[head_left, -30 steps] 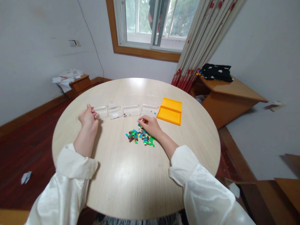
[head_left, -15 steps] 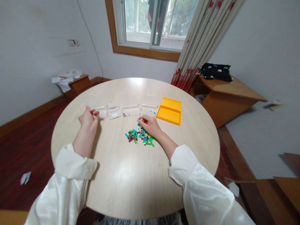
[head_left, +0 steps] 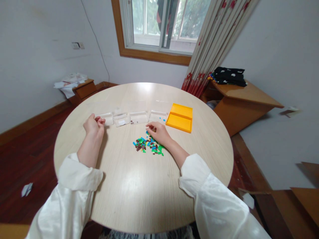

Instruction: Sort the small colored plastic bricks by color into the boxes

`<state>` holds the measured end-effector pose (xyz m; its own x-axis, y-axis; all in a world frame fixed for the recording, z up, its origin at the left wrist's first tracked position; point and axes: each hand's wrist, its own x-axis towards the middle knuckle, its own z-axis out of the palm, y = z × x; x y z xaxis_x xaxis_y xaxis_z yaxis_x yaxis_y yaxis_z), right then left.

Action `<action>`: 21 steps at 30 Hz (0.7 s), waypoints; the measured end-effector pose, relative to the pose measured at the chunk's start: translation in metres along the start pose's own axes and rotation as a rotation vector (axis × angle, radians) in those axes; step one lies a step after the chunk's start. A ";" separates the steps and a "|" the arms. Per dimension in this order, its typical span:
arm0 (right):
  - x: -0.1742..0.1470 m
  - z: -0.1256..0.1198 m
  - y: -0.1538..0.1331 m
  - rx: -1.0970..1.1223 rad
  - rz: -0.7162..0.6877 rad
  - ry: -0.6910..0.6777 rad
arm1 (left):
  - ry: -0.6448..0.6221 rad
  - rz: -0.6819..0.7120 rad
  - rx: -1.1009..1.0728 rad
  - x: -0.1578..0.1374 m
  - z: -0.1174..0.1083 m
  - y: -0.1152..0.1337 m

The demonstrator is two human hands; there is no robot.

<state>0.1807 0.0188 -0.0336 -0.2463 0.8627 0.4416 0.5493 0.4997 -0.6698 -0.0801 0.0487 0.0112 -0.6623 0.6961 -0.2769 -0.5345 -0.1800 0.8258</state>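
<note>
A pile of small toy building bricks [head_left: 143,143] in green, blue, brown and yellow lies mid-table. Over the pile's far right edge is my right hand [head_left: 159,131], palm down with fingers curled and tips close together; whatever they pinch is too small to make out. My left hand [head_left: 93,126] rests at the left, turned partly palm up with its fingers bent in, beside the leftmost clear plastic box [head_left: 109,119]. What those fingers hold, if anything, cannot be seen. Another clear box [head_left: 139,118] has a few dark bits, and the rightmost clear box [head_left: 158,116] a few blue pieces.
An opened yellow case [head_left: 179,125] lies right of the clear boxes. A small clear box [head_left: 122,122] with something white stands in the row. All are on a round wooden table [head_left: 134,189]. Beyond its right edge, a brown cabinet [head_left: 249,99] bears folded black cloth [head_left: 230,76].
Almost nothing differs. Both hands keep their places, and the whole picture has shifted very slightly to the left.
</note>
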 end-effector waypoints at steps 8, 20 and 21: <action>0.001 0.001 0.006 -0.117 -0.033 -0.115 | -0.168 0.173 0.110 -0.006 0.002 -0.001; 0.002 0.001 0.000 -0.078 0.039 -0.128 | -0.612 -0.004 0.142 -0.031 0.007 -0.005; 0.001 0.001 -0.001 -0.053 0.040 -0.115 | -0.676 -0.049 0.181 -0.034 0.007 -0.006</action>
<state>0.1796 0.0198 -0.0329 -0.3115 0.8865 0.3423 0.6010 0.4628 -0.6517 -0.0506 0.0306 0.0194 -0.1365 0.9906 0.0018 -0.4211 -0.0596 0.9051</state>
